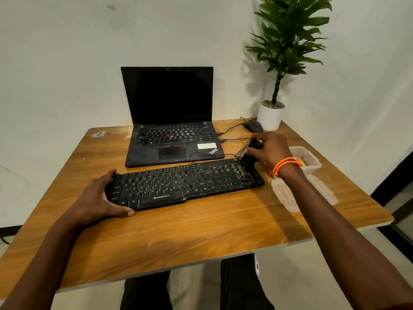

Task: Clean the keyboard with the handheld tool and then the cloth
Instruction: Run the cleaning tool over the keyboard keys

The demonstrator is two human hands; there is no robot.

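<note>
Brushing step under way. Right hand [269,151] was clamped round a black handheld brush [249,158], its bristles on the keyboard [185,183] at the far-right keys. Left hand [105,198] pinched the keyboard's left end, thumb at the near edge, fingers at the far edge. Best to sweep along the key rows with light pressure while the left hand braces. Keyboard: flat matte plastic, dusty, mid-desk [178,231] in front of the laptop [172,117]. Desk: wood-grain laminate. Cloth not visible; clear plastic tub [309,158] at the right edge.
</note>
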